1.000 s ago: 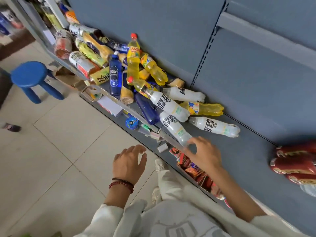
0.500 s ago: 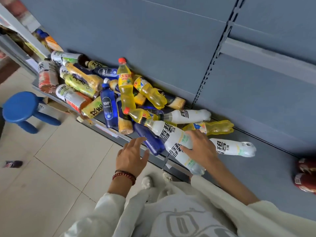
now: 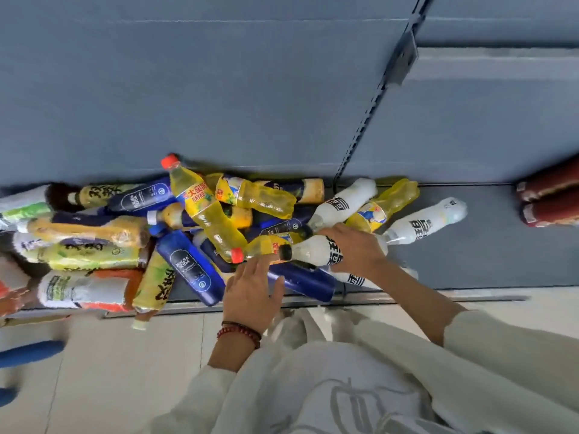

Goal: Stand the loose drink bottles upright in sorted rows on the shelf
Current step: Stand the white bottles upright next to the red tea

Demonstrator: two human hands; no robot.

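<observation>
As the right hand [image 3: 357, 250] grips one white bottle [image 3: 311, 254], three lie loose.

A grey-blue back panel [image 3: 219, 89] fills the upper half of the frame in soft, even light, with a slotted metal upright [image 3: 362, 126] slanting down from the upper right. Pale floor tiles [image 3: 125, 371] cover the lower left, where a blurred blue stool [image 3: 28, 353] shows at the edge.
</observation>
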